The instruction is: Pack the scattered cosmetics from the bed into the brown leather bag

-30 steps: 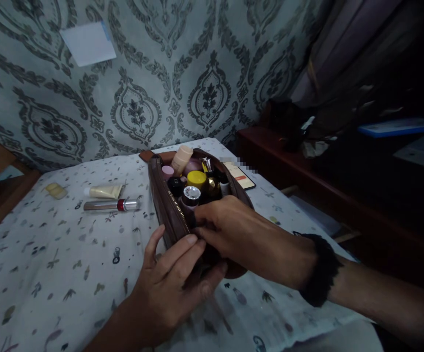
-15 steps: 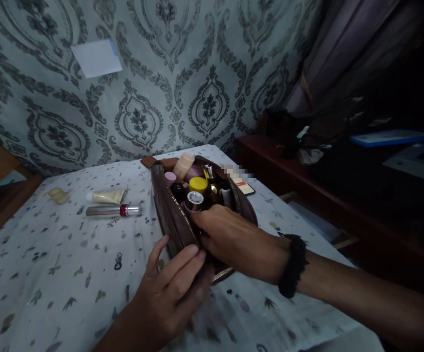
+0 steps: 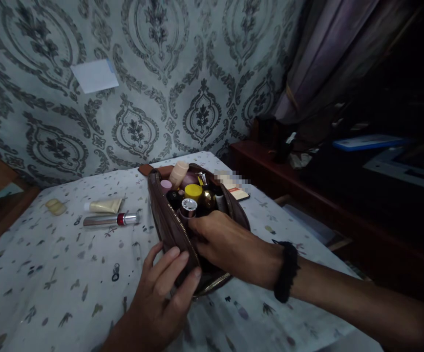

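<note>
A brown zippered cosmetic bag stands unzipped on the table, filled with makeup items. In it I see a yellow lid, a silver faceted cap, a beige tube, a pink cap and a round gold item. My right hand, with a black band at the wrist, reaches inside beside the faceted cap. Its fingers curl downward; their tips, and whatever they grip, are hidden. Against the bag's near side rests my left hand, open with fingers spread.
Left of the bag lie a silver tube with a red band, a cream squeeze tube and a small yellowish item. A flat card-like item is behind the bag. Dark red furniture borders the right; a patterned wall stands behind.
My left hand has shifted slightly down and left along the bag, with its fingers more spread. The right hand stays inside the bag. The camera view has moved a little.
</note>
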A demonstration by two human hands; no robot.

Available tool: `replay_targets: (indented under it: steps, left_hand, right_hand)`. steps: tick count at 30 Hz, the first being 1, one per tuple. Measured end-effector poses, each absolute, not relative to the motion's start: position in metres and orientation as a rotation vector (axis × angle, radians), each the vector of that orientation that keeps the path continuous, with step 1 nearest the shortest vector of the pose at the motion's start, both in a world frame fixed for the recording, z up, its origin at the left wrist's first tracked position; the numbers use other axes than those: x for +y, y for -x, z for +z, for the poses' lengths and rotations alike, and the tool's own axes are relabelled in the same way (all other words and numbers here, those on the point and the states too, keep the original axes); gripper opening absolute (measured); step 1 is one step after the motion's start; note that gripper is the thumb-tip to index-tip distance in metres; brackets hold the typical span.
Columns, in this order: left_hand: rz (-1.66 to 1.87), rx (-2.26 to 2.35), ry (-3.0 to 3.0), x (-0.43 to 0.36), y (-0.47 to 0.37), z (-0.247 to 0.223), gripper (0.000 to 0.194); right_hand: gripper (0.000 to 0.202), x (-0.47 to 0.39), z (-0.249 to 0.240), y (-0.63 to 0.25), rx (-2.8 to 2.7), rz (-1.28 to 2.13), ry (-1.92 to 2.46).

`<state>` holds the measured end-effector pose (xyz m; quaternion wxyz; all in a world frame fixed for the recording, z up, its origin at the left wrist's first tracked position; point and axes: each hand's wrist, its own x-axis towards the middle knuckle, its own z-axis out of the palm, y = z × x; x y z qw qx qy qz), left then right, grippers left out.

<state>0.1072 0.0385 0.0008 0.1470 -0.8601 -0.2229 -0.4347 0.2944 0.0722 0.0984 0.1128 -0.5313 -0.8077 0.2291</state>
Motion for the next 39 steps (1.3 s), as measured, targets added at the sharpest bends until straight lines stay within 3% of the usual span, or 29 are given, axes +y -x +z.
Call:
replay_targets:
  steps: [24,39]
  left_hand:
    - [-1.242,-0.634,2.418,0.039,-0.109,0.003,0.024]
    - [-1.186,-0.588,2.482,0.039,-0.107,0.004,0.03]
  right_hand:
    - [0.019,0.071,0.103,-0.289,-2.438,0.536,1.709]
    - [0.026,0.04,0.125,-0.32,-2.02,0.254,1.407]
